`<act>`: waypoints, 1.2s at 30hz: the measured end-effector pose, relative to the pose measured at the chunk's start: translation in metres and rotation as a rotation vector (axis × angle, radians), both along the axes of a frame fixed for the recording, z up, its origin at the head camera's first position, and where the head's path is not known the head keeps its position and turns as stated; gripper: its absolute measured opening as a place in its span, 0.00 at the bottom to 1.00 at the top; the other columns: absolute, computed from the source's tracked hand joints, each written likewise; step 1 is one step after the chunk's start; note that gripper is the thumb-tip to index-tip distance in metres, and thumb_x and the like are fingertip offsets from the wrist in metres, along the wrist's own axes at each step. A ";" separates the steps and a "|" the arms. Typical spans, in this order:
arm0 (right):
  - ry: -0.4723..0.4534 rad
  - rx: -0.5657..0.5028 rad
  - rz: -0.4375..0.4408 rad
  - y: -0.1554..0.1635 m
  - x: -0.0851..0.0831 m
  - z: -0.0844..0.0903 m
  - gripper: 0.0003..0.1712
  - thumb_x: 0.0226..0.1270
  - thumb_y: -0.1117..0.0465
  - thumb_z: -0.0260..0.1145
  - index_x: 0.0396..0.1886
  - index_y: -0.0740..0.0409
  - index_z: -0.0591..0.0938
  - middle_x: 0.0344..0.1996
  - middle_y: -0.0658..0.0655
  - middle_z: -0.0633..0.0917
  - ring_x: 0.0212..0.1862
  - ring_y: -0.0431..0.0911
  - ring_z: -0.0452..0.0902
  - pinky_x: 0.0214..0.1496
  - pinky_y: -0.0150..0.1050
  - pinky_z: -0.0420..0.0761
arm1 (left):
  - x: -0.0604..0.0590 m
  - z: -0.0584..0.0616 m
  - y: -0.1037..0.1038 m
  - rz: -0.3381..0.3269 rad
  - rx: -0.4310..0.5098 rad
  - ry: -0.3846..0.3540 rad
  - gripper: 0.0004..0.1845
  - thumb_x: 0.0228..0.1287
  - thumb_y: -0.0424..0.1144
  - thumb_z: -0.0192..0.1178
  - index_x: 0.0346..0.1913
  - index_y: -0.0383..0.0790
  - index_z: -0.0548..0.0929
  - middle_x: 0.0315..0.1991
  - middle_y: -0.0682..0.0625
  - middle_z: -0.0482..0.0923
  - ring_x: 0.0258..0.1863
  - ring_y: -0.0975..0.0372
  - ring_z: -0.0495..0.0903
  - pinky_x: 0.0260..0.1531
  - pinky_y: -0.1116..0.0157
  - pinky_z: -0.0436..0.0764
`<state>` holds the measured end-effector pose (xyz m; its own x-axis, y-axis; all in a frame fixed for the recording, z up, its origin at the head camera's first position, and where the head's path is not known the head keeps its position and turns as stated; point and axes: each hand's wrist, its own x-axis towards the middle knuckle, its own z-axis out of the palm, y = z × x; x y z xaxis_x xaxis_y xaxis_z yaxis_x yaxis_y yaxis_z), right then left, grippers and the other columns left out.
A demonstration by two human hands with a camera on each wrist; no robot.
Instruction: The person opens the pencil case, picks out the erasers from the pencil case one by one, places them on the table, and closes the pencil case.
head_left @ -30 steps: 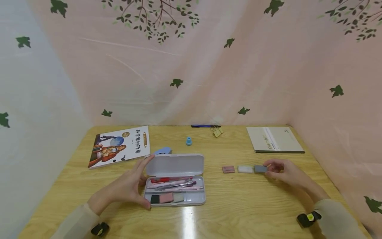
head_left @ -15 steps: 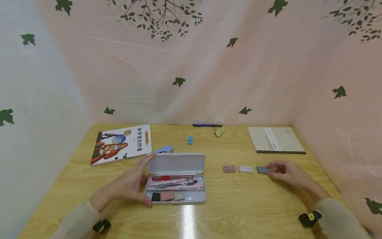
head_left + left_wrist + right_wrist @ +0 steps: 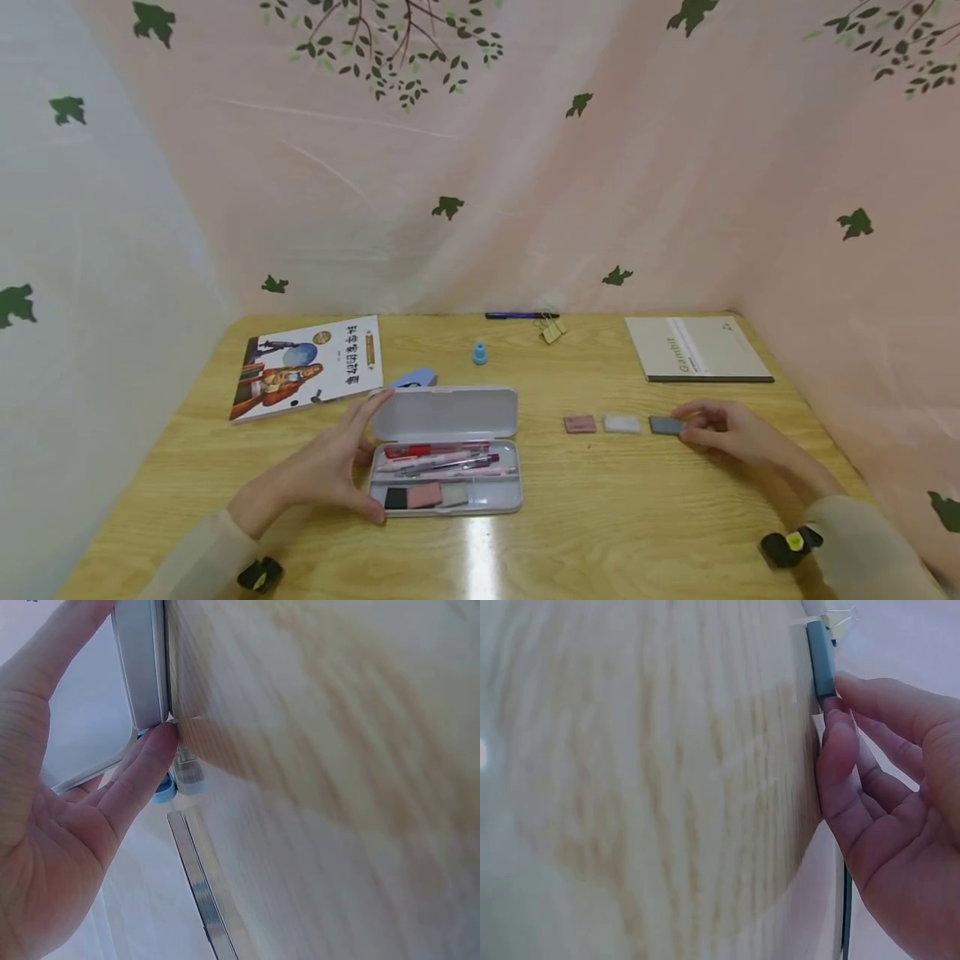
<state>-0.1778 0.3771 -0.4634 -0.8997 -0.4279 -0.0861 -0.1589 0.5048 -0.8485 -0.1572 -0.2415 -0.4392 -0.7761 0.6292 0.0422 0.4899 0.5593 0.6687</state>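
My left hand (image 3: 326, 467) grips the left end of an open pencil case (image 3: 491, 497), thumb at the front corner and index finger along the raised lid (image 3: 86, 727). Red and pink pens (image 3: 438, 460) lie in its back compartment. A black eraser (image 3: 395, 498), a pink eraser (image 3: 424, 495) and a pale eraser (image 3: 454, 494) sit in the front one. To the right, my right hand (image 3: 731, 433) pinches the right end of a grey eraser (image 3: 821, 658) lying on the table. Left of it, a white eraser (image 3: 622, 424) and a dull pink eraser (image 3: 580, 424) continue the row.
A picture book (image 3: 307, 367) lies at the back left and a Gambit notebook (image 3: 697, 350) at the back right. Behind the case are a blue rounded object (image 3: 416, 377) and a small blue cone-shaped piece (image 3: 479, 353). A pen (image 3: 517, 315) and binder clip (image 3: 553, 332) lie by the curtain.
The grey eraser has shifted slightly right with my right hand, widening its gap from the white eraser, and now lies flatter. My left hand has stayed on the pencil case.
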 end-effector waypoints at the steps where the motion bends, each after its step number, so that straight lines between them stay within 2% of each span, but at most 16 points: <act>1: -0.013 -0.009 -0.003 0.000 0.001 0.001 0.20 0.75 0.65 0.63 0.60 0.74 0.75 0.37 0.58 0.86 0.29 0.41 0.78 0.25 0.38 0.81 | 0.000 0.000 0.000 0.000 0.004 0.000 0.78 0.33 0.58 0.85 0.83 0.50 0.39 0.70 0.43 0.55 0.45 0.60 0.85 0.49 0.58 0.84; 4: -0.013 0.002 -0.047 -0.003 0.004 0.003 0.20 0.75 0.64 0.64 0.59 0.73 0.76 0.37 0.59 0.85 0.29 0.42 0.79 0.26 0.38 0.82 | -0.001 0.000 -0.001 0.001 0.002 0.007 0.78 0.33 0.59 0.85 0.83 0.51 0.39 0.70 0.43 0.55 0.45 0.61 0.84 0.49 0.58 0.84; 11: 0.348 0.134 -0.131 -0.033 0.016 0.018 0.12 0.68 0.66 0.71 0.49 0.63 0.84 0.33 0.50 0.86 0.30 0.41 0.81 0.26 0.35 0.81 | 0.001 -0.003 -0.002 0.007 -0.011 0.026 0.79 0.32 0.62 0.84 0.83 0.51 0.39 0.69 0.43 0.57 0.44 0.63 0.84 0.49 0.57 0.83; 15: 0.430 0.093 -0.113 -0.063 0.022 0.029 0.11 0.66 0.67 0.72 0.48 0.60 0.86 0.37 0.52 0.88 0.36 0.39 0.83 0.31 0.35 0.84 | 0.001 -0.003 -0.004 0.012 -0.007 0.035 0.79 0.32 0.62 0.84 0.83 0.52 0.39 0.68 0.43 0.57 0.43 0.64 0.83 0.48 0.58 0.84; 18: 0.471 0.035 -0.050 -0.089 0.025 0.034 0.12 0.65 0.69 0.72 0.48 0.61 0.86 0.41 0.57 0.88 0.39 0.39 0.84 0.33 0.36 0.85 | 0.000 -0.003 -0.003 0.011 -0.010 0.038 0.79 0.32 0.62 0.84 0.83 0.53 0.38 0.68 0.43 0.58 0.44 0.63 0.84 0.48 0.57 0.84; 20: 0.505 0.002 0.022 -0.109 0.027 0.036 0.14 0.65 0.71 0.71 0.50 0.60 0.86 0.43 0.60 0.88 0.41 0.41 0.85 0.34 0.37 0.86 | 0.000 -0.003 -0.002 0.007 -0.008 0.032 0.79 0.32 0.62 0.84 0.83 0.54 0.38 0.69 0.42 0.57 0.44 0.63 0.84 0.49 0.56 0.84; 23: 0.530 -0.018 0.127 -0.142 0.031 0.039 0.16 0.66 0.69 0.71 0.53 0.57 0.86 0.47 0.58 0.88 0.45 0.46 0.85 0.36 0.36 0.86 | -0.001 -0.002 -0.001 0.007 -0.014 0.032 0.79 0.32 0.62 0.84 0.83 0.53 0.38 0.69 0.42 0.57 0.44 0.63 0.84 0.49 0.56 0.84; 25: 0.520 -0.024 0.200 -0.164 0.033 0.040 0.16 0.67 0.67 0.71 0.54 0.57 0.86 0.48 0.58 0.88 0.45 0.49 0.85 0.38 0.35 0.86 | -0.001 -0.001 -0.001 0.007 -0.016 0.028 0.79 0.32 0.62 0.84 0.83 0.53 0.38 0.69 0.42 0.57 0.44 0.63 0.84 0.49 0.56 0.83; 28: 0.520 -0.002 0.277 -0.194 0.035 0.041 0.15 0.68 0.65 0.71 0.54 0.59 0.86 0.47 0.58 0.87 0.43 0.48 0.85 0.38 0.33 0.85 | 0.000 0.001 -0.002 0.013 -0.024 0.025 0.79 0.32 0.62 0.84 0.83 0.54 0.38 0.69 0.42 0.57 0.45 0.62 0.84 0.50 0.55 0.83; 36: 0.450 0.053 0.425 -0.260 0.037 0.047 0.18 0.69 0.59 0.71 0.56 0.58 0.85 0.48 0.53 0.87 0.43 0.44 0.83 0.41 0.30 0.82 | -0.001 -0.001 -0.001 0.005 -0.025 0.043 0.79 0.32 0.62 0.84 0.83 0.51 0.39 0.69 0.43 0.57 0.44 0.64 0.84 0.49 0.56 0.83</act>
<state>-0.1403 0.1168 -0.4166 -0.6049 -0.7619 0.2313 -0.6915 0.3586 -0.6271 -0.1581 -0.2420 -0.4404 -0.7771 0.6266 0.0600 0.5150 0.5781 0.6329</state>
